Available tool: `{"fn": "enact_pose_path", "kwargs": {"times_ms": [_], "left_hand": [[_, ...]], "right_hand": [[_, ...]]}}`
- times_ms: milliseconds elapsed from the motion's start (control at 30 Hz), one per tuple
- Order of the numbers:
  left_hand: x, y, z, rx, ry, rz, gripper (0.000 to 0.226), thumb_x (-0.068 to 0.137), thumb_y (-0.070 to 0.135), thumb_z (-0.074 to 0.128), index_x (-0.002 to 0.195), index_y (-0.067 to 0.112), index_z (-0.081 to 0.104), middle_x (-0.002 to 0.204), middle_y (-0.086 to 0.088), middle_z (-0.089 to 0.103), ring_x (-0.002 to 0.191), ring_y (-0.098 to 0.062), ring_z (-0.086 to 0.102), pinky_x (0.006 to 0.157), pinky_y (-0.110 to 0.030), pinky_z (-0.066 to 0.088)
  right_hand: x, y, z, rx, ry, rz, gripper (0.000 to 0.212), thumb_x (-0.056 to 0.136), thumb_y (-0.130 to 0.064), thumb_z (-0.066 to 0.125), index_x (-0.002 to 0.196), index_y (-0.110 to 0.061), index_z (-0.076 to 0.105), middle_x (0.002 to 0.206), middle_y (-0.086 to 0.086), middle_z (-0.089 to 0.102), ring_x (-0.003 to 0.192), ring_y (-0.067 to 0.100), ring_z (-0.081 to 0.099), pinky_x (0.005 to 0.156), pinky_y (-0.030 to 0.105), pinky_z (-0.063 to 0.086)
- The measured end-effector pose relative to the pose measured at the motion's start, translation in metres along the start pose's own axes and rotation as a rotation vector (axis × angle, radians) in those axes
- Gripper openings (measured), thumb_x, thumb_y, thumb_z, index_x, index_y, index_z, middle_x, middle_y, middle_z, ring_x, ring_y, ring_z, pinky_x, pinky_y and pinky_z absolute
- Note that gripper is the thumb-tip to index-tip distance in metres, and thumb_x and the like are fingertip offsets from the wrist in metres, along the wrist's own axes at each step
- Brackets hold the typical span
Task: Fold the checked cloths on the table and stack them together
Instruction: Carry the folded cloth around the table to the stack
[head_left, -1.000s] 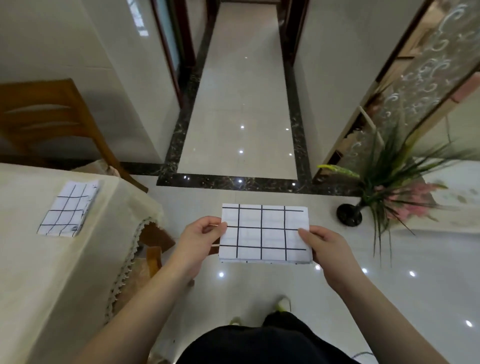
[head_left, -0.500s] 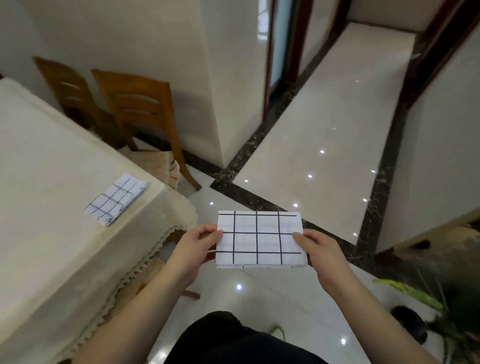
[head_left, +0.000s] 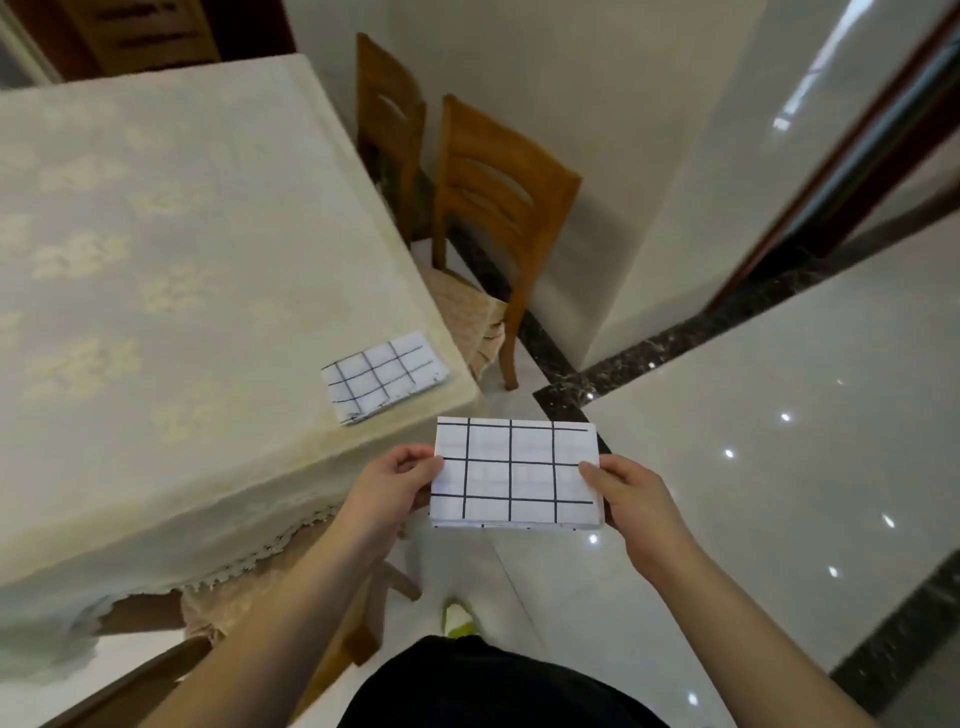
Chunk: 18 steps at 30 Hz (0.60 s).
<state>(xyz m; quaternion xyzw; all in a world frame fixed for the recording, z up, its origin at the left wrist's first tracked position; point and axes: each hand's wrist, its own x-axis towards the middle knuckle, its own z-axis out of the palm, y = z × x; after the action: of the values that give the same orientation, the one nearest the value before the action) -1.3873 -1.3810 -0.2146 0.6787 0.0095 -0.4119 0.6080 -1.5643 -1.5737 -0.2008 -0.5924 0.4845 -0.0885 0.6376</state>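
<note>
I hold a folded white cloth with black checks (head_left: 514, 475) flat in the air, just off the table's near right corner. My left hand (head_left: 395, 486) pinches its left edge and my right hand (head_left: 631, 499) pinches its right edge. A second folded checked cloth (head_left: 383, 375) lies on the table (head_left: 156, 260) near that same corner, a little left of and beyond the held one.
The table carries a cream patterned tablecloth with a lace hem. Two wooden chairs (head_left: 498, 208) stand along its far right side by the wall. Another chair (head_left: 291, 613) sits tucked under the near edge. Glossy tiled floor (head_left: 779, 441) spreads to the right.
The view has swung left toward the table, so the table and the cloth on it now lie much closer to the held cloth. Both hands keep the same hold.
</note>
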Motion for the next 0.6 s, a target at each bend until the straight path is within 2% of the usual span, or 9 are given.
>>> {"fn": "enact_pose_path", "kwargs": {"times_ms": [100,167,300,367,467,600], "left_hand": [[0.019,0.008,-0.022,-0.042,0.081,0.007,0.009,0.093,0.008,0.062,0.098,0.004,0.067,0.088,-0.010,0.075,0.073,-0.018,0.071,0.068,-0.029,0.057],[0.032,0.010,-0.036,-0.043,0.151,0.000,0.008,0.093,0.010,0.063,0.097,0.006,0.069,0.091,-0.010,0.075,0.078,-0.020,0.071,0.070,-0.031,0.055],[0.056,0.012,-0.061,-0.064,0.243,-0.006,0.007,0.092,0.009,0.064,0.095,0.007,0.070,0.092,-0.010,0.075,0.086,-0.026,0.072,0.077,-0.036,0.058],[0.068,0.015,-0.070,-0.058,0.293,-0.011,0.008,0.092,0.010,0.065,0.097,0.006,0.069,0.093,-0.011,0.074,0.087,-0.025,0.072,0.077,-0.034,0.058],[0.089,0.020,-0.079,-0.025,0.389,-0.005,0.007,0.092,0.010,0.065,0.097,0.006,0.068,0.091,-0.010,0.072,0.082,-0.021,0.070,0.069,-0.025,0.056],[0.121,0.024,-0.093,0.090,0.507,-0.016,0.012,0.092,0.019,0.066,0.101,0.012,0.068,0.092,-0.002,0.072,0.082,-0.016,0.070,0.072,-0.024,0.056]], "right_hand": [[0.029,-0.022,0.030,-0.069,-0.066,-0.011,0.010,0.093,-0.018,0.062,0.095,-0.016,0.072,0.095,0.005,0.074,0.093,0.024,0.069,0.086,0.042,0.057],[0.046,-0.034,0.050,-0.108,-0.098,-0.022,0.009,0.093,-0.019,0.063,0.095,-0.017,0.071,0.096,0.004,0.073,0.093,0.022,0.069,0.086,0.041,0.057],[0.078,-0.051,0.089,-0.163,-0.161,-0.038,0.011,0.094,-0.019,0.062,0.101,-0.015,0.069,0.099,0.003,0.072,0.092,0.018,0.067,0.076,0.030,0.054],[0.098,-0.058,0.105,-0.176,-0.187,-0.031,0.011,0.093,-0.018,0.063,0.103,-0.014,0.067,0.100,0.004,0.072,0.091,0.018,0.067,0.073,0.027,0.053],[0.129,-0.069,0.128,-0.231,-0.229,-0.018,0.016,0.093,-0.019,0.063,0.106,-0.011,0.066,0.104,0.006,0.071,0.094,0.020,0.067,0.078,0.032,0.054],[0.169,-0.086,0.160,-0.260,-0.312,-0.015,0.009,0.093,-0.016,0.063,0.101,-0.016,0.064,0.102,0.006,0.070,0.092,0.019,0.067,0.081,0.034,0.055]]}}
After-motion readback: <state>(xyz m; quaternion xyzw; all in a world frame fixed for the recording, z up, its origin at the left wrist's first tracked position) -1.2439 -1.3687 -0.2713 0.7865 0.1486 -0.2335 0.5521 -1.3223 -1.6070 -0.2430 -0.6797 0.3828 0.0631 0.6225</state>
